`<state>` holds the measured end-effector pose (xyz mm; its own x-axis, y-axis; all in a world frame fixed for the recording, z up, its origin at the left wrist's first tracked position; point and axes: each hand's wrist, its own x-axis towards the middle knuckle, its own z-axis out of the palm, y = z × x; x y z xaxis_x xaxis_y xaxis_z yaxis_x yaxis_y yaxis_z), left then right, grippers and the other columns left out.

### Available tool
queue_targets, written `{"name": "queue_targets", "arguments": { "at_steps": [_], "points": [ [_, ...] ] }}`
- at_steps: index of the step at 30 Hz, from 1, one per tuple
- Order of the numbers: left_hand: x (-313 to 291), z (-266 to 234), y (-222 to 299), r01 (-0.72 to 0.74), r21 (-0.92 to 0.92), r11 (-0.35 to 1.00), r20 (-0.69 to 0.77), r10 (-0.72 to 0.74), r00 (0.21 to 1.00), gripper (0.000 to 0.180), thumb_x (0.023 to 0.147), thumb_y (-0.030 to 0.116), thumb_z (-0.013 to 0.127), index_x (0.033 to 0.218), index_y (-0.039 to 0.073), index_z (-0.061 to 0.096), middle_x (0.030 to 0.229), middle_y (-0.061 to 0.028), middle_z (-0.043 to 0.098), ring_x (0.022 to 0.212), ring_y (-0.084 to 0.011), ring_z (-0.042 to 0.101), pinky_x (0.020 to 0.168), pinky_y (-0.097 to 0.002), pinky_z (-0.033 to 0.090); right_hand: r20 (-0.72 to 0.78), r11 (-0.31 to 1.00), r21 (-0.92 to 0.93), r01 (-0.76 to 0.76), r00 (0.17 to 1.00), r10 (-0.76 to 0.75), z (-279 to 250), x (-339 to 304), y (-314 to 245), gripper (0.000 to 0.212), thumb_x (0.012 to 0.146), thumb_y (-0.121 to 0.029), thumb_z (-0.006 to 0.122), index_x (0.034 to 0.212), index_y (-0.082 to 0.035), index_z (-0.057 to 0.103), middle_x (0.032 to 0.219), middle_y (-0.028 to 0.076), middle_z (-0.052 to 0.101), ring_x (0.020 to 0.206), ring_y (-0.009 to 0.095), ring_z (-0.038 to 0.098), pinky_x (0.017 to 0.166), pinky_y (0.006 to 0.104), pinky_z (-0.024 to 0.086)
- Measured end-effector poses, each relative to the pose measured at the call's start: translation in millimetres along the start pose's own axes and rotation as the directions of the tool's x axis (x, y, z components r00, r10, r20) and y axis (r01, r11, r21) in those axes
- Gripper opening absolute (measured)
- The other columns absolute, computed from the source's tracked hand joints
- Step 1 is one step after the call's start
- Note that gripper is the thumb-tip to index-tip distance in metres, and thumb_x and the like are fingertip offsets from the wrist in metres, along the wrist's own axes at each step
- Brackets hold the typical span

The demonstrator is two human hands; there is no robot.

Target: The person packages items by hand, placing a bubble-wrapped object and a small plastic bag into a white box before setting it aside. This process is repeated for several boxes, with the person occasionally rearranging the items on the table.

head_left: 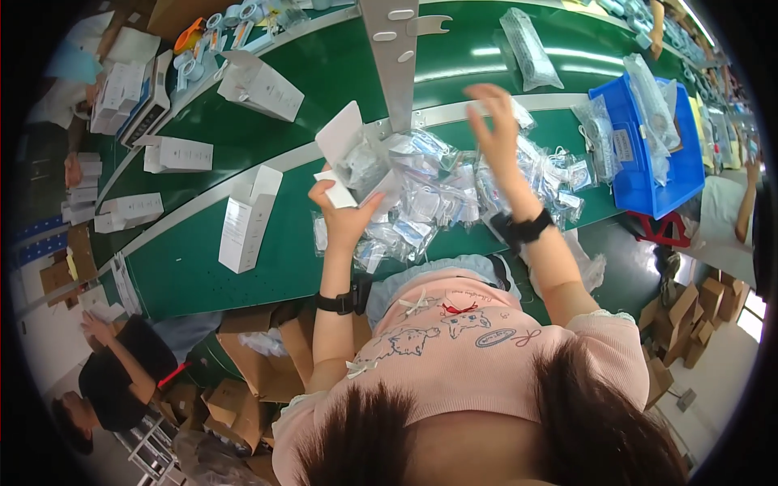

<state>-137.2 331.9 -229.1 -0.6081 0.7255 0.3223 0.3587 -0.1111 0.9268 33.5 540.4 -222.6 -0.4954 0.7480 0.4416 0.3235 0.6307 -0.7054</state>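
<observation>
My left hand (344, 217) is closed around a small white cardboard box (339, 131) whose lid flap stands up. Inside the box's mouth sits an item in clear plastic wrap (361, 164); its kind cannot be made out. My right hand (496, 130) is raised over the far side of the pile, slightly blurred, its fingers apart and nothing visible in them. Between and below both hands spreads a heap of small clear plastic bags (429, 198) with white and blue contents.
Several white boxes with raised flaps (247, 219) stand on the green table (178, 267) to the left. A blue bin (681, 182) holding bubble-wrapped items is at right. A metal post (391, 73) rises beyond the pile. Another bubble-wrapped item (531, 53) lies farther back. A co-worker (121, 364) is at lower left.
</observation>
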Motion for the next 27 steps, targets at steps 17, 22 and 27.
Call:
{"name": "queue_targets", "arguments": {
  "at_steps": [17, 22, 27],
  "points": [
    [38.0, -3.8, 55.5, 0.141, 0.551, 0.823, 0.032, -0.190, 0.981, 0.017, 0.060, 0.002, 0.068, 0.073, -0.002, 0.058, 0.094, -0.0160, 0.054, 0.082, -0.0333, 0.055, 0.069, -0.0343, 0.043, 0.094, 0.551, 0.806, -0.217, 0.966, 0.242, -16.3, 14.9, -65.3, 0.044, 0.063, 0.008, 0.065, 0.101, -0.003, 0.048, 0.096, 0.004, 0.047, 0.092, 0.014, 0.050, 0.076, 0.0250, 0.047],
    [44.9, -3.6, 48.8, 0.203, 0.544, 0.814, -0.024, -0.227, 0.974, 0.012, 0.060, 0.004, 0.067, 0.067, -0.002, 0.059, 0.079, -0.0113, 0.057, 0.065, -0.0252, 0.054, 0.059, -0.0292, 0.041, 0.187, 0.782, 0.623, -0.006, 0.972, -0.141, 26.4, -3.9, -106.4, 0.036, 0.061, 0.000, 0.069, 0.093, -0.003, 0.054, 0.097, 0.009, 0.047, 0.094, 0.020, 0.049, 0.074, 0.0277, 0.047],
    [44.7, -4.0, 40.8, 0.319, 0.412, 0.854, -0.053, -0.327, 0.944, 0.014, 0.056, 0.003, 0.069, 0.062, -0.003, 0.058, 0.084, -0.0148, 0.060, 0.072, -0.0306, 0.058, 0.063, -0.0317, 0.044, 0.509, 0.885, 0.098, 0.455, 0.741, -0.438, 40.1, -13.1, -98.3, 0.027, 0.061, -0.017, 0.073, 0.081, -0.004, 0.061, 0.101, 0.013, 0.048, 0.099, 0.028, 0.047, 0.080, 0.0348, 0.041]
  ]
}}
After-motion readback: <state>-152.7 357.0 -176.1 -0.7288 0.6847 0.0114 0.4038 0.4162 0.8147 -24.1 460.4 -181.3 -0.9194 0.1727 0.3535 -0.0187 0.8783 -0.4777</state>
